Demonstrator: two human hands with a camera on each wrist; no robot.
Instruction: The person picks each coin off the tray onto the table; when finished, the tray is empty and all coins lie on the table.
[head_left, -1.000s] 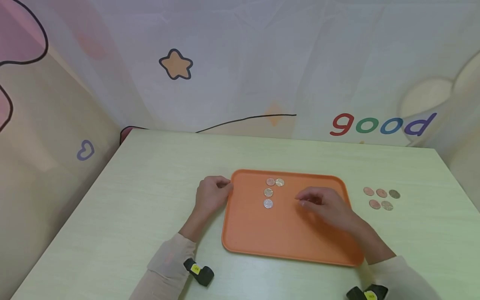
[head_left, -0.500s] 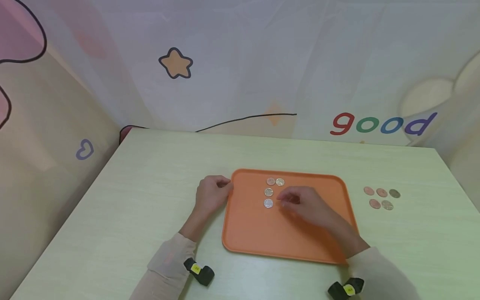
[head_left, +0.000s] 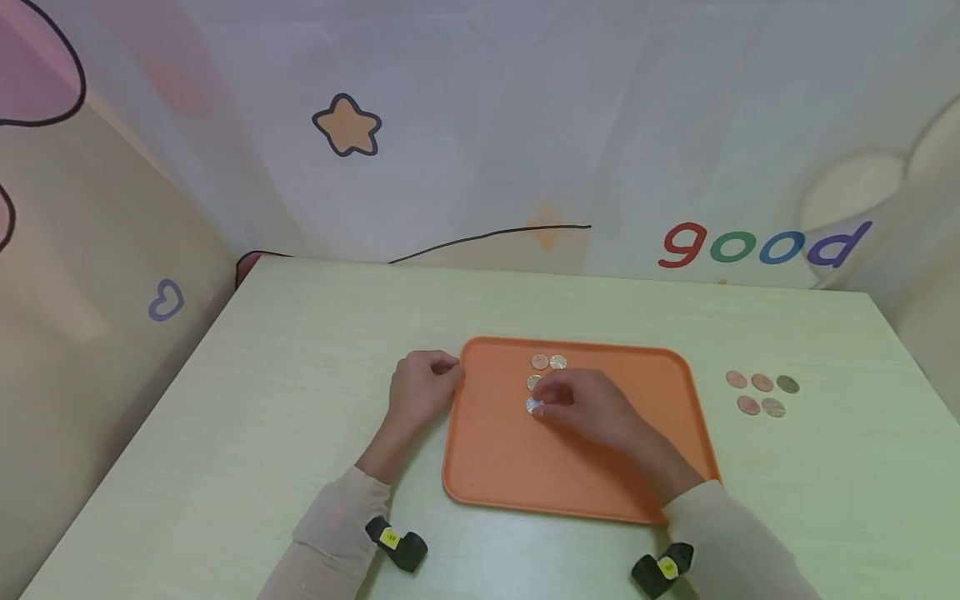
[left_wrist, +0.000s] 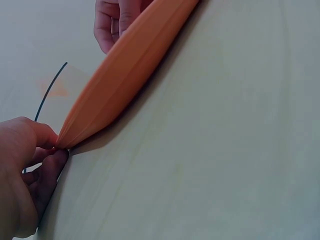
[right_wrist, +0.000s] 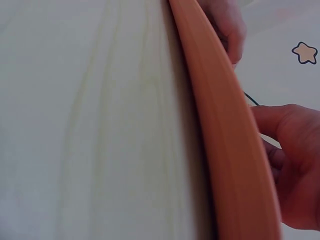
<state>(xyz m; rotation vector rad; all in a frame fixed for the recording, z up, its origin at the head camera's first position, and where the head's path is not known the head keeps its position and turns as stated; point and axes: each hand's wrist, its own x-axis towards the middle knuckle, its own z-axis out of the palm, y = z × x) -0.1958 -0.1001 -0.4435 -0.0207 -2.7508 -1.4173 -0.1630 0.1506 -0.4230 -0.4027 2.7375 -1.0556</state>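
Note:
My left hand (head_left: 422, 387) pinches the left edge of an orange tray (head_left: 495, 475) between thumb and fingers; the left wrist view shows this grip at the tray's corner. Over the tray, my right hand (head_left: 592, 410) has its curled thumb and index finger at either side of a silver coin (head_left: 530, 405), partly covering it. Just behind, another coin (head_left: 532, 382) is also partly hidden by the fingers. Farther back a coppery coin (head_left: 539, 362) and a silvery coin (head_left: 558, 362) lie side by side. In the right wrist view, the tray rim hides the fingertips.
To the right of the tray, several coins lie flat on the pale wooden table (head_left: 300, 333) in two rows, among them a coppery coin (head_left: 748, 405) and a dark coin (head_left: 787, 384). A printed cloth backdrop (head_left: 480, 133) stands behind the table.
My right hand has moved left across the tray, from its right part to the column of coins, and its fingertips now overlap them. The left hand has stayed at the tray's edge.

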